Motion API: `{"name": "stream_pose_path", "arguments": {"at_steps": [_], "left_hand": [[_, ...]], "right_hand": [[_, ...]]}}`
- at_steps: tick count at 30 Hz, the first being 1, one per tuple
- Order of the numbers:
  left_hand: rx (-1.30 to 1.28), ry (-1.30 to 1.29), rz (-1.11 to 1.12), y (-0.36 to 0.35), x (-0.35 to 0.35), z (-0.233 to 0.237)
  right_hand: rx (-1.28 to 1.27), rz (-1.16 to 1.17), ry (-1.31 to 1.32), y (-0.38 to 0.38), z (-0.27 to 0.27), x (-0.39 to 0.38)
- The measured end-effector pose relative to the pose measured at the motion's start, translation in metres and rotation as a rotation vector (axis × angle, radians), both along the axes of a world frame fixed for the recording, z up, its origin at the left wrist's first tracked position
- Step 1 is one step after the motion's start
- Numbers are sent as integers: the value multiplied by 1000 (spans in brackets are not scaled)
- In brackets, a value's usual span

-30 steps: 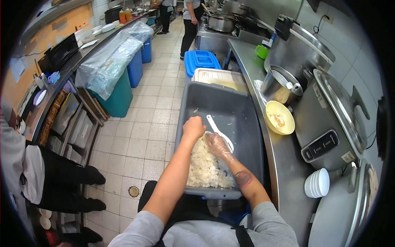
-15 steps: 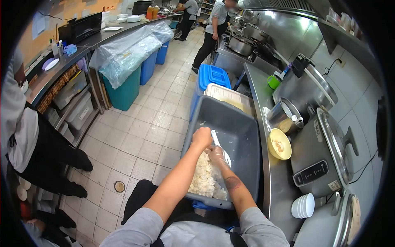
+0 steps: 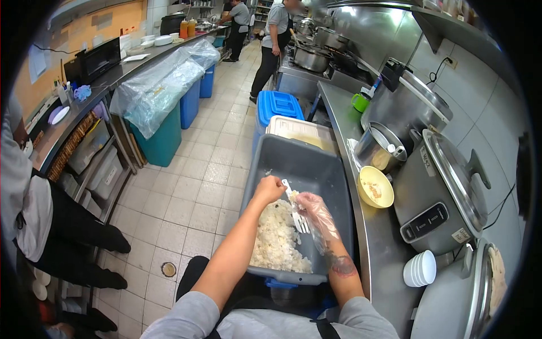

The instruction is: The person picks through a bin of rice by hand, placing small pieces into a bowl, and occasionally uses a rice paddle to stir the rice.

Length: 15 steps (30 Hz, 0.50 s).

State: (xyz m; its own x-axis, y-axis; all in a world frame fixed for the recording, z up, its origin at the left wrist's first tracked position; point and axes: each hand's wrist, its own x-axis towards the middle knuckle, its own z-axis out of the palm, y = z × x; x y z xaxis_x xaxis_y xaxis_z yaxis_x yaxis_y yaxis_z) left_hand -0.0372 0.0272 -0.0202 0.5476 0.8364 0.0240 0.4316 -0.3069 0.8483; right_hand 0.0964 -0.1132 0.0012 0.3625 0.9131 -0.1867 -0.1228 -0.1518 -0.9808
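Observation:
A white slotted spatula points down over the dark grey tub, its slotted end towards me. My bare left hand is closed at the upper end of its handle. Beside the spatula, my right hand wears a clear plastic glove, its fingers curled together. Bits of rice cling at those fingertips and along the handle. Below both hands, a mound of cooked rice fills the near left part of the tub.
Along the right counter stand a yellow bowl, a steel pot, a large rice cooker and stacked white bowls. Lidded bins adjoin the tub's far end. One person stands at left; two more work farther back.
My gloved right hand has moved away from the rice and up along the spatula, uncovering more of the mound. The spatula's slotted end now shows. The whole view has shifted slightly.

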Motion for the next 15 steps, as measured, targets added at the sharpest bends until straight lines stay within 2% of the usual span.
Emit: {"name": "stream_pose_path", "arguments": {"at_steps": [6,7,10,11,15], "left_hand": [[-246,-172,-153,-6,9,9],[-294,-208,-187,-9,11,12],[-230,-100,-258,-25,10,25],[-174,-83,-245,-28,12,22],[-108,-79,-128,-44,15,40]], "right_hand": [[200,-42,0,-5,-8,20],[155,-61,-46,-7,-5,16],[246,-2,-120,-10,8,10],[270,11,-73,-16,19,5],[287,-43,-221,-14,20,12]]}}
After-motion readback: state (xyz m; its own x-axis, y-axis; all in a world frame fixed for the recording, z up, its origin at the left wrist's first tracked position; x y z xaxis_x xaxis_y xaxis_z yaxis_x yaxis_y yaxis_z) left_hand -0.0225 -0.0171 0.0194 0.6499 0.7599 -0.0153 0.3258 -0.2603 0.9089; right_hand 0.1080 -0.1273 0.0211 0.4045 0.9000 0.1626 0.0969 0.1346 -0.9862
